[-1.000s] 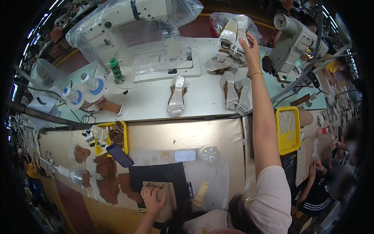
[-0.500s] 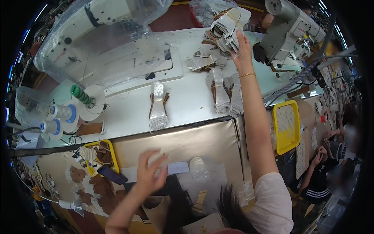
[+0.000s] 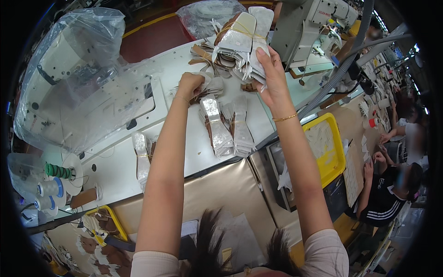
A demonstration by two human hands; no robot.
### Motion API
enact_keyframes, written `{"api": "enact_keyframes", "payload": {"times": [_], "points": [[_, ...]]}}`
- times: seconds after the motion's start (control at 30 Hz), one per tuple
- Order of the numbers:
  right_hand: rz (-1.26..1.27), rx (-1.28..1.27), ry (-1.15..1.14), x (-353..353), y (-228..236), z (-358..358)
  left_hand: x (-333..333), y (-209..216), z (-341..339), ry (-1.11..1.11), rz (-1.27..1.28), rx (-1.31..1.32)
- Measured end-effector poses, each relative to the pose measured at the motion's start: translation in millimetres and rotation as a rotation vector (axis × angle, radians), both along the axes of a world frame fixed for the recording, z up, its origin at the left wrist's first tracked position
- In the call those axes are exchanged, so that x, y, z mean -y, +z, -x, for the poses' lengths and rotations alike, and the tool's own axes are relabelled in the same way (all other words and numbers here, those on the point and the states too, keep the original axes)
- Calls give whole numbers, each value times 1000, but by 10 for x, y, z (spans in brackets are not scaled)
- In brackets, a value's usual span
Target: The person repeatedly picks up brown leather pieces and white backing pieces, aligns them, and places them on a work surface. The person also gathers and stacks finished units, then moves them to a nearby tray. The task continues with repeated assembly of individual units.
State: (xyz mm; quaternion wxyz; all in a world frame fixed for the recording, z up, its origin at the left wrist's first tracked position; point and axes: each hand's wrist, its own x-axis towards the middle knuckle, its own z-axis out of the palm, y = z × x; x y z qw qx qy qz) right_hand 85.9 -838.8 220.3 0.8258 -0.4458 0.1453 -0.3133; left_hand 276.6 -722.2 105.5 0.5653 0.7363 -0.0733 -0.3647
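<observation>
Far left, wrapped machine, then left bundle, banded, lying untouched. Left hand is curled nearly closed at back bundle; I can't tell if it grips. Middle pair, banded, lies just behind the bench front edge. Right hand has held bundle pinched, thumb up top. My call: banding done where visible, one picked up, others left; room between left bundle and pair, tighter beside right machine
</observation>
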Motion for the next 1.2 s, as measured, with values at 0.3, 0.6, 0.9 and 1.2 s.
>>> {"api": "enact_keyframes", "payload": {"times": [0.3, 0.6, 0.9, 1.2], "points": [[-30, -63, -85, -36, -226, -141, -75, -73, -26, -54, 139, -208], [-86, -35, -72, -19, -277, -275, -67, -167, -11, -103, 183, -131], [-159, -58, -95, 22, -412, -415, -50, 58, 111, -76, 234, -147], [-148, -138, 35, -250, -877, -718, -764, 131, -111, 295, 388, -76]]}}
